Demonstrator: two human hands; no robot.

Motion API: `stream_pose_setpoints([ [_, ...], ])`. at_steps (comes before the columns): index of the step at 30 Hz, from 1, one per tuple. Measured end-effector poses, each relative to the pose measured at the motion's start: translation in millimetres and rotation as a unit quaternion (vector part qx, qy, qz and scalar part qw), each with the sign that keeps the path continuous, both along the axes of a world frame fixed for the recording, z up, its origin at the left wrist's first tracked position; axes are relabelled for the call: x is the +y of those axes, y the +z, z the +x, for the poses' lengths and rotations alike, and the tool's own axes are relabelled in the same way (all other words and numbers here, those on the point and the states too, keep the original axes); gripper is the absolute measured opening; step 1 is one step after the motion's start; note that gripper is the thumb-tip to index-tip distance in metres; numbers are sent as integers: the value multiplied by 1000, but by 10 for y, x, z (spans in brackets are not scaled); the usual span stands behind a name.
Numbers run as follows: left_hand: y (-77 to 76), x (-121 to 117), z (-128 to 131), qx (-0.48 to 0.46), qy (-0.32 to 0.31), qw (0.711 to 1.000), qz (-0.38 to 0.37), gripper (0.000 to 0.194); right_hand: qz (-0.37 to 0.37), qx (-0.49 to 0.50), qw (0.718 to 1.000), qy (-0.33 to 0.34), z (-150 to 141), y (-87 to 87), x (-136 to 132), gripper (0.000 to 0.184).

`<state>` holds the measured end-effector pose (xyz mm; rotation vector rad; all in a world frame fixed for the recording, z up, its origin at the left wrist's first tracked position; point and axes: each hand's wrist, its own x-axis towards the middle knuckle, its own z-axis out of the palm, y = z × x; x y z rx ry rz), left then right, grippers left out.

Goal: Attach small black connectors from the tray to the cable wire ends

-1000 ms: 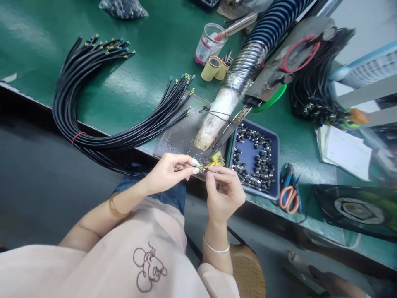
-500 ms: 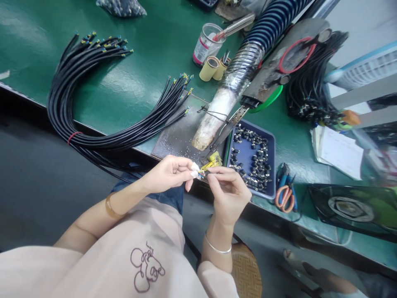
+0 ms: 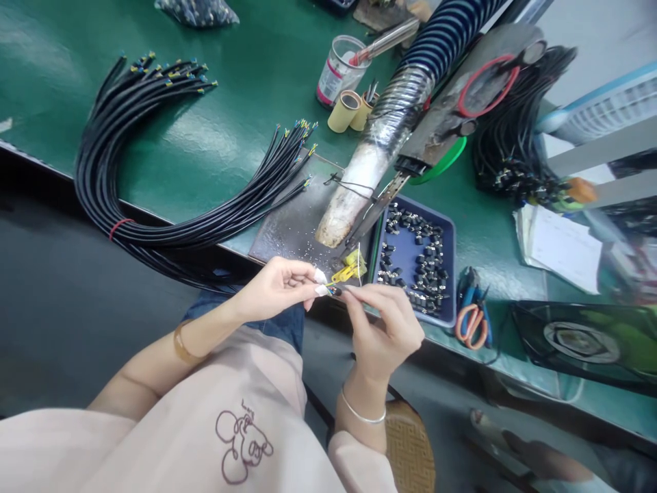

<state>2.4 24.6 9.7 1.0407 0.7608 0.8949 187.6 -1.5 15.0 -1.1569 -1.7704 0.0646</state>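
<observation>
My left hand [image 3: 277, 289], with white covers on its thumb and a fingertip, pinches the coloured wire ends [image 3: 328, 290] of a cable. My right hand [image 3: 387, 322] is closed with its thumb and forefinger on a small black connector [image 3: 337, 292], right beside those wires; whether the two touch I cannot tell. Just beyond my fingertips is a yellow clip-like piece [image 3: 346, 273]. A thin pale strand [image 3: 359, 263] stands up near the right fingertips. Above the hands, the white-wrapped end of a hose [image 3: 341, 212] and a dark narrow tool [image 3: 369, 219] slant down.
A tied bundle of black cables [image 3: 97, 157] curves over the table's edge at left. Close on the right stands a blue tray [image 3: 449, 274] of small black connectors, with orange-handled pliers [image 3: 472, 325] beyond it. Paper tubes [image 3: 343, 113] and a plastic cup [image 3: 333, 75] stand behind.
My right hand has shifted slightly right and turned a little, its fingers still pinched. The pale strand now shows upright beside the yellow piece. My left hand has hardly moved.
</observation>
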Motion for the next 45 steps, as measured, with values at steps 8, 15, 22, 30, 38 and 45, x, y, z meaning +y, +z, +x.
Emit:
stream_pose_setpoints([
  [8, -25, -32, 10, 35, 18, 999, 33, 18, -157, 21, 985, 68, -40, 84, -25, 14],
  [15, -53, -35, 18, 79, 76, 991, 74, 18, -54, 286, 957, -25, -6, 98, -106, 9],
  [22, -21, -22, 4, 89, 60, 989, 104, 17, -93, 129, 986, -54, -78, -9, -120, 9],
  [30, 45, 16, 4, 78, 26, 994, 71, 20, -126, 130, 983, 1, -188, -107, -11, 12],
  [38, 22, 42, 58, 66, 47, 995, 54, 28, 58, -41, 997, -39, -168, -202, 37, 20],
  [45, -18, 78, 86, 63, 59, 995, 58, 33, 62, -17, 997, -42, -174, -210, 79, 19],
])
